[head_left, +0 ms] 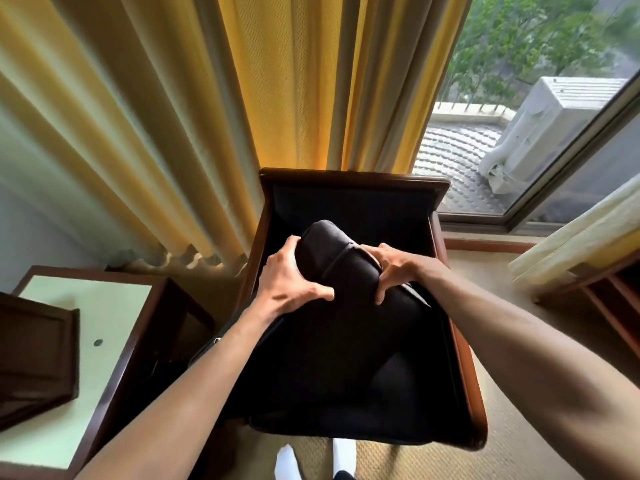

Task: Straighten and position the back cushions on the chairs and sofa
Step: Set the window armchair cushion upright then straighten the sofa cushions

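A dark wooden armchair with black upholstery stands in front of me, its back toward the curtain. A black back cushion lies tilted over the seat, its top edge raised and apart from the chair back. My left hand grips the cushion's left side, fingers spread over its top. My right hand clamps its right side with the fingertips pressing into the fabric. The black seat cushion lies below, largely in shadow.
Yellow curtains hang behind the chair. A wooden side table with a pale top stands at the left and bears a dark wooden box. A window is at the right, another wooden furniture piece beneath it. Beige carpet covers the floor.
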Demonstrator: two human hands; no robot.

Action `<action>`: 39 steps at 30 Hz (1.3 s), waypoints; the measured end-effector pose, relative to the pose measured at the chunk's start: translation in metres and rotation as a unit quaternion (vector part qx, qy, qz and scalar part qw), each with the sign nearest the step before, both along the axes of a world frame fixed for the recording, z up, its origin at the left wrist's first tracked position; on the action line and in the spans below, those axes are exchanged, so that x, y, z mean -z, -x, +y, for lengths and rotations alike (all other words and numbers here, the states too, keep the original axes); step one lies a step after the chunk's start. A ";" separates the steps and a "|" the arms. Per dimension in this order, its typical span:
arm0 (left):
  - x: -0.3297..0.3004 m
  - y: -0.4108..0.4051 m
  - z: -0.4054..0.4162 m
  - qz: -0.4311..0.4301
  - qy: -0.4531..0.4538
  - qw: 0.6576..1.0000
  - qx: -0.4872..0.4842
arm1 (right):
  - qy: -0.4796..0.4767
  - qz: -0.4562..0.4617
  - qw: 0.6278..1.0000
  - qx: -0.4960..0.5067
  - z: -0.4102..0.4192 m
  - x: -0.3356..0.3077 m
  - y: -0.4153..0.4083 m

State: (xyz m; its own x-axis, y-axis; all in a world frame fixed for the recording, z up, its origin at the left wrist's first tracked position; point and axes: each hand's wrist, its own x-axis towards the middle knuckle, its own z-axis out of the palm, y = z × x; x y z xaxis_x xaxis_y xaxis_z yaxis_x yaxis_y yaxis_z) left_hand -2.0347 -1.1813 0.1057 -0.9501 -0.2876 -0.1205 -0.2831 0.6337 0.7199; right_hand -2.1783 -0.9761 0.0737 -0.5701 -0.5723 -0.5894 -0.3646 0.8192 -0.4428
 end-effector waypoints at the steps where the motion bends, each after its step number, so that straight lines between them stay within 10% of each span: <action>1: -0.002 -0.002 0.000 0.011 -0.006 1.000 0.003 | 0.033 0.003 0.999 0.006 0.004 0.000 -0.003; 15: 0.002 -0.030 -0.022 0.021 -0.092 0.994 0.047 | -0.042 0.166 0.982 -0.079 -0.011 -0.045 -0.024; 39: 0.111 -0.049 0.005 -0.215 0.276 0.910 0.223 | -0.107 0.221 0.965 -0.092 0.024 0.092 -0.063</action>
